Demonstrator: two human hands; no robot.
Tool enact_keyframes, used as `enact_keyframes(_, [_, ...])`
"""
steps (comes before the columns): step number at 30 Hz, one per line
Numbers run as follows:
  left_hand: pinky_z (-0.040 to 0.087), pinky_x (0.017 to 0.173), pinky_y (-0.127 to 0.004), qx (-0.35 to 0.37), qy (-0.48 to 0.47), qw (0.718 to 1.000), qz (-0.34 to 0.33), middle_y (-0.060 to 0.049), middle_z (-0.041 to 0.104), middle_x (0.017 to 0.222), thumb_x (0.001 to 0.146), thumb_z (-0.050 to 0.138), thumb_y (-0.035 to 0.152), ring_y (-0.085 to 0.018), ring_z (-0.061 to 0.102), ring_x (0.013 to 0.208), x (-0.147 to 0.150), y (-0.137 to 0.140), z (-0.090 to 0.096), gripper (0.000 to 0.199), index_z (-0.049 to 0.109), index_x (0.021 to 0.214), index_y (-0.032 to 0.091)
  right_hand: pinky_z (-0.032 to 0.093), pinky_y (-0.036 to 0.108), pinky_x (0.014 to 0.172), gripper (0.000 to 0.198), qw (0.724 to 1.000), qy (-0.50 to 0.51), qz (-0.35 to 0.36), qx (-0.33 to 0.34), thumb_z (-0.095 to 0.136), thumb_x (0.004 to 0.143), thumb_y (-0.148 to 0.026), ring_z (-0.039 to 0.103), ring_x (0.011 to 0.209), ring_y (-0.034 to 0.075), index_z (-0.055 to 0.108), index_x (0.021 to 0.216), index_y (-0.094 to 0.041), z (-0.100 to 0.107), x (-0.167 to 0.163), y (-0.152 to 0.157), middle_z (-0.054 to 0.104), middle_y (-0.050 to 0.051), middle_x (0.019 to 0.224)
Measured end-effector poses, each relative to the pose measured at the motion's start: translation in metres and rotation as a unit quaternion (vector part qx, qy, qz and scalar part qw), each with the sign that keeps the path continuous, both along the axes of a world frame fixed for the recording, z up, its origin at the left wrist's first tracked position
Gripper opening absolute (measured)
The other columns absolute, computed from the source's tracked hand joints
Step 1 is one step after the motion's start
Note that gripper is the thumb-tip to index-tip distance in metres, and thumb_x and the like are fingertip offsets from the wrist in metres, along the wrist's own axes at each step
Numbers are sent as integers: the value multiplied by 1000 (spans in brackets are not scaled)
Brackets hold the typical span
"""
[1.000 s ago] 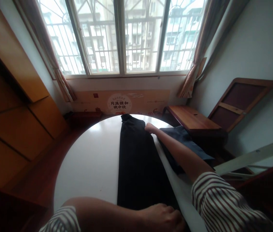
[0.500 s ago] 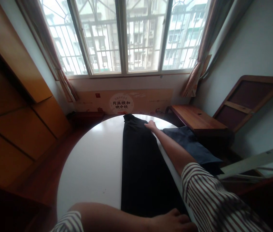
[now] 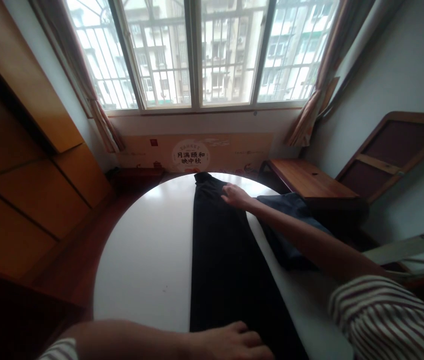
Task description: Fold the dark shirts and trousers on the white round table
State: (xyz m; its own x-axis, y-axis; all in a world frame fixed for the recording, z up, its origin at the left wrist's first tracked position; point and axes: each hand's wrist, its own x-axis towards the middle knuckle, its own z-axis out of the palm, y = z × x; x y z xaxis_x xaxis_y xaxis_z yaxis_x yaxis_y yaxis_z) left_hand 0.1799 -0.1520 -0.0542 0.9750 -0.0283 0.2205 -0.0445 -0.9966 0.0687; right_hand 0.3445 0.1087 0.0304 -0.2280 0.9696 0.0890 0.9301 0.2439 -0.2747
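A long strip of black trousers (image 3: pixel 227 260) lies lengthwise over a white round table (image 3: pixel 144 260), with the gathered waist end at the far rim. My right hand (image 3: pixel 236 196) is on the right edge of the trousers a little below the waist, its fingers pinched together on the cloth. Across the near end of the trousers lies my left hand (image 3: pixel 234 342), knuckles up and fingers curled onto the fabric. The picture's lower edge cuts off part of that hand. Folded dark blue cloth (image 3: pixel 283 245) sits on the table's right side, partly behind my right forearm.
Beyond the table a printed cardboard panel (image 3: pixel 140 150) stands under the barred window. A low wooden table (image 3: pixel 309 177) is at the back right, with a framed wooden panel (image 3: pixel 392 150) leaning near it. Wooden cabinets (image 3: pixel 39 195) line the left side.
My right hand has shifted slightly left and nearer, and its fingers have closed more on the trousers. My left hand has moved left along the near end. The view has turned slightly.
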Motion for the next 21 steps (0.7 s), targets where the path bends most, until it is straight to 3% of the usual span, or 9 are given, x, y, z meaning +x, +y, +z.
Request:
enact_keyframes(2, [49, 79, -28, -12, -3, 1000, 28, -3, 68, 110, 95, 61, 33, -15, 61, 87, -42, -6, 16, 26, 62, 117, 22, 46, 29, 93, 19, 995, -9, 98, -11, 66, 90, -29, 61, 103, 21, 69, 105, -17, 4, 13, -60, 65, 9, 110])
enact_keyframes(5, [50, 94, -33, -4, -18, 998, 62, -5, 71, 99, 93, 62, 26, -16, 63, 91, -102, -10, 24, 26, 61, 118, 20, 50, 35, 86, 23, 943, -38, 331, 15, 55, 95, -31, 63, 92, 22, 69, 104, -15, -3, 42, -164, 67, 12, 100])
enact_keyframes(9, [45, 107, -40, 50, -13, 993, 107, -10, 69, 118, 96, 47, 12, -20, 62, 112, -155, -2, 19, 34, 58, 128, 17, 52, 43, 95, 56, 928, -30, 371, -7, 70, 85, -43, 56, 122, 33, 60, 132, -15, -29, 78, -272, 61, 18, 131])
enact_keyframes(12, [44, 110, -40, 88, -5, 991, 96, -10, 65, 129, 97, 47, 8, -19, 58, 122, -163, 8, 16, 39, 55, 133, 19, 49, 48, 103, 67, 935, -47, 351, -29, 70, 85, -36, 43, 137, 37, 49, 145, -17, -53, 95, -310, 47, 18, 149])
enact_keyframes(16, [42, 112, -39, 97, -18, 995, 35, -9, 62, 135, 96, 53, 12, -20, 55, 127, -143, 18, 13, 38, 57, 133, 21, 44, 44, 111, 66, 943, -9, 334, -13, 62, 91, -27, 35, 142, 32, 39, 152, -18, -77, 104, -332, 36, 15, 156])
enact_keyframes(21, [45, 111, -41, 88, -33, 995, -19, -10, 65, 130, 95, 55, 13, -22, 56, 126, -112, 24, 4, 33, 60, 128, 17, 41, 37, 112, 62, 939, 50, 340, 25, 47, 89, -2, 31, 144, 26, 41, 150, -16, -89, 106, -345, 39, 15, 154])
